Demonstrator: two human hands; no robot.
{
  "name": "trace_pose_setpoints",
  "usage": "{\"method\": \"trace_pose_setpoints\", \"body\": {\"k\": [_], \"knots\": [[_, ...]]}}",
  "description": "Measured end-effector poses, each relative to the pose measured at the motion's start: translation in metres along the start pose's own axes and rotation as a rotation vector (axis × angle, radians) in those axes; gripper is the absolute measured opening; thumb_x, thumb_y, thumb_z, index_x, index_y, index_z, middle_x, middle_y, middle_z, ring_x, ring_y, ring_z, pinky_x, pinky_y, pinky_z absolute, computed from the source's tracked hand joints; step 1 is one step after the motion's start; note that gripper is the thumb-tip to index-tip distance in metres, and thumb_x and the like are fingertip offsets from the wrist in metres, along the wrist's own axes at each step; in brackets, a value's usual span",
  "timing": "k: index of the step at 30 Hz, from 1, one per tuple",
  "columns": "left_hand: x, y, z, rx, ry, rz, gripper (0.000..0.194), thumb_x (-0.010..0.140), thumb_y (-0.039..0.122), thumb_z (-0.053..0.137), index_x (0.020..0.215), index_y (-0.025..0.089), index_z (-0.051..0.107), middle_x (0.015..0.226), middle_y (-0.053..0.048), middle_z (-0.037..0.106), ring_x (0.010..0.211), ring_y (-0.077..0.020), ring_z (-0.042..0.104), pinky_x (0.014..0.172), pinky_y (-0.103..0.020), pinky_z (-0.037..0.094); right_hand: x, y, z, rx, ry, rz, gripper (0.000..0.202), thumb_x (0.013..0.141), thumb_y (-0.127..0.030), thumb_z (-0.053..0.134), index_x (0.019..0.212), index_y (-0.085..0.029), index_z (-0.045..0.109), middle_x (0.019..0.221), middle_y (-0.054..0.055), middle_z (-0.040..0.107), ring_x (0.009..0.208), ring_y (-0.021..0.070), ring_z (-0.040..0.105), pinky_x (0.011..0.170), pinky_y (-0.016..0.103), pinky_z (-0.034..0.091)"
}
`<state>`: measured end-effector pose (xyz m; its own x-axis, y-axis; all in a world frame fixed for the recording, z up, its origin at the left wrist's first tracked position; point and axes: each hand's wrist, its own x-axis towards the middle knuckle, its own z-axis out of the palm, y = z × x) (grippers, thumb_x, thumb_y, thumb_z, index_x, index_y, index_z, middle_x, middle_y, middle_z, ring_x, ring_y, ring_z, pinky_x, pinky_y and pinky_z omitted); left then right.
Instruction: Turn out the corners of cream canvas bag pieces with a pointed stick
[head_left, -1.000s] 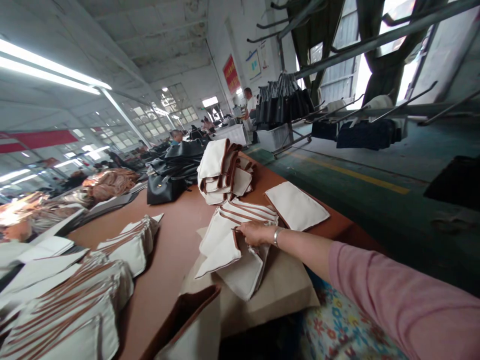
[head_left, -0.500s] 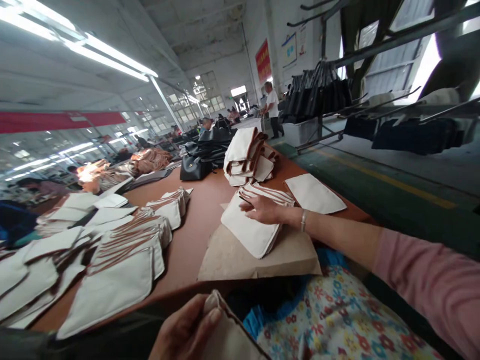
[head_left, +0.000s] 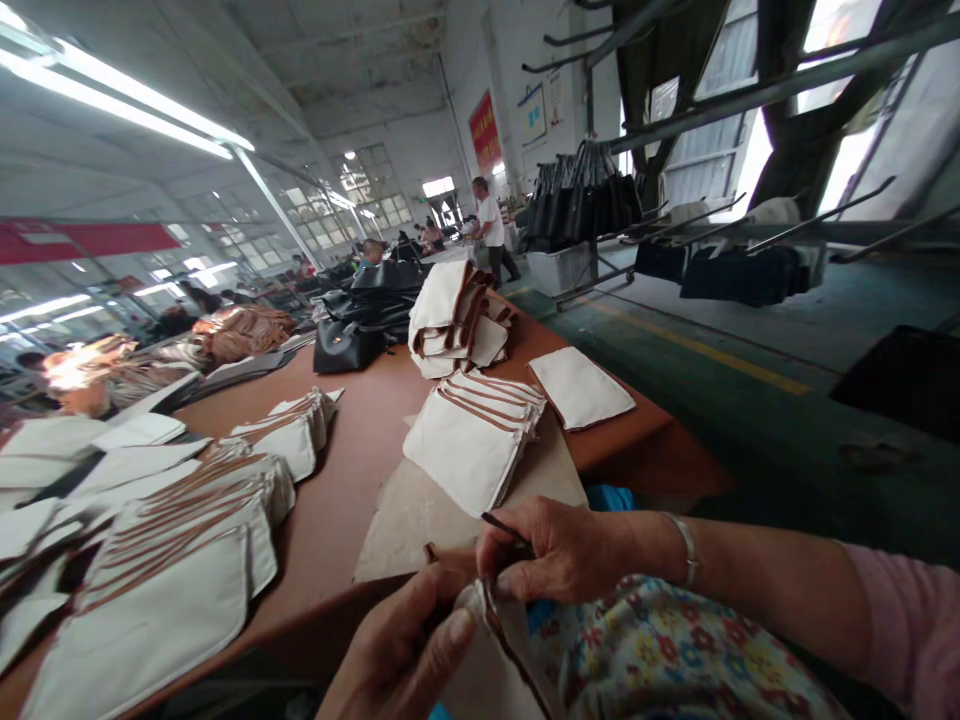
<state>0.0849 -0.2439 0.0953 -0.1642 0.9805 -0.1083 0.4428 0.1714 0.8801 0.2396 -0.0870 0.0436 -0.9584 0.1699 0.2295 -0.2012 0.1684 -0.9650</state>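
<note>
Both the left hand [head_left: 409, 640] and right hand [head_left: 559, 550] pinch the top corner of a cream fabric piece [head_left: 484, 680] at bottom centre; its brown edge [head_left: 514, 655] slants down rightward, below the right hand, which also clasps a slim dark tool [head_left: 504, 526].

Comprises white walls [head_left: 514, 50] with a red poster [head_left: 485, 130], a green floor [head_left: 645, 368] marked by a yellow line [head_left: 697, 350], and a brown-topped worktable [head_left: 360, 425]. Includes a metal rack [head_left: 750, 98] at right, near curtained windows [head_left: 705, 155]. Receives light from overhead fluorescent tubes [head_left: 112, 104].
</note>
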Motion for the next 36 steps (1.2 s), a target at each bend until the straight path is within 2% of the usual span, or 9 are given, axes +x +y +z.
{"method": "trace_pose_setpoints", "body": {"k": [3,8,10,12,16,21,25,28,36], "knots": [[0.007,-0.004,0.003,-0.117,-0.058,-0.128,0.034,0.081,0.051,0.065,0.080,0.018,0.066,0.070,-0.001,0.058,0.065,-0.0148,0.050,0.056,-0.020,0.042,-0.006,-0.006,0.000,-0.323,0.097,-0.089,0.008,0.082,-0.015,0.055,0.090,-0.014,0.058,0.080,0.002,0.059,0.069,0.0118,0.052,0.066,0.022,0.044],[0.018,-0.014,0.018,-0.363,-0.081,-0.292,0.036,0.075,0.051,0.073,0.076,0.016,0.063,0.066,0.001,0.056,0.057,-0.0103,0.046,0.051,-0.018,0.035,-0.014,-0.001,0.001,-0.707,0.083,-0.235,0.013,0.087,-0.019,0.045,0.087,-0.016,0.058,0.086,0.009,0.061,0.083,0.0194,0.054,0.091,0.036,0.043],[0.021,-0.017,0.024,-0.470,-0.089,-0.320,0.034,0.074,0.048,0.074,0.075,0.016,0.063,0.064,0.001,0.057,0.054,-0.0093,0.046,0.049,-0.017,0.034,-0.014,0.001,-0.001,-0.605,0.122,-0.118,0.012,0.087,-0.021,0.046,0.082,-0.016,0.056,0.081,0.007,0.059,0.078,0.0174,0.054,0.084,0.032,0.045],[0.025,-0.020,0.028,-0.547,-0.081,-0.336,0.033,0.074,0.046,0.076,0.074,0.016,0.063,0.061,0.002,0.056,0.050,-0.0083,0.045,0.047,-0.017,0.033,-0.013,0.001,-0.004,-0.323,0.158,0.115,0.012,0.087,-0.025,0.047,0.081,-0.017,0.055,0.071,0.001,0.055,0.063,0.0130,0.053,0.064,0.024,0.046],[0.031,-0.029,0.032,-0.550,-0.031,-0.355,0.032,0.072,0.045,0.076,0.071,0.017,0.061,0.056,0.004,0.053,0.046,-0.0079,0.043,0.044,-0.017,0.030,-0.008,0.002,-0.007,0.216,0.158,0.494,0.011,0.082,-0.029,0.050,0.083,-0.019,0.054,0.055,-0.007,0.042,0.033,0.0063,0.036,0.032,0.017,0.028],[0.033,-0.038,0.037,-0.334,0.078,-0.315,0.032,0.076,0.048,0.068,0.067,0.018,0.061,0.050,0.005,0.050,0.043,-0.0094,0.041,0.041,-0.018,0.029,-0.005,0.004,-0.008,0.287,0.176,0.475,0.020,0.084,-0.036,0.054,0.078,-0.017,0.052,0.051,-0.009,0.040,0.031,0.0049,0.033,0.030,0.016,0.025],[0.032,-0.037,0.041,-0.248,0.166,-0.273,0.030,0.076,0.047,0.065,0.067,0.019,0.064,0.052,0.004,0.051,0.043,-0.0098,0.040,0.039,-0.018,0.028,-0.002,0.007,-0.007,0.197,0.162,0.398,0.027,0.068,-0.032,0.076,0.076,-0.013,0.057,0.057,-0.006,0.050,0.048,0.0044,0.042,0.042,0.014,0.031],[0.035,-0.038,0.040,-0.287,0.139,-0.278,0.028,0.076,0.044,0.065,0.064,0.018,0.063,0.051,0.004,0.050,0.044,-0.0097,0.040,0.040,-0.018,0.027,-0.001,0.010,-0.004,0.182,0.210,0.401,0.018,0.066,-0.022,0.074,0.073,-0.012,0.061,0.060,-0.005,0.054,0.051,0.0043,0.041,0.044,0.014,0.030],[0.045,-0.038,0.039,-0.371,0.065,-0.316,0.040,0.066,0.052,0.077,0.066,0.017,0.059,0.055,0.004,0.052,0.048,-0.0085,0.041,0.045,-0.018,0.030,-0.003,0.003,-0.003,0.298,0.248,0.586,0.010,0.067,-0.018,0.060,0.077,-0.016,0.060,0.048,-0.009,0.046,0.031,0.0048,0.033,0.028,0.016,0.028]]}}
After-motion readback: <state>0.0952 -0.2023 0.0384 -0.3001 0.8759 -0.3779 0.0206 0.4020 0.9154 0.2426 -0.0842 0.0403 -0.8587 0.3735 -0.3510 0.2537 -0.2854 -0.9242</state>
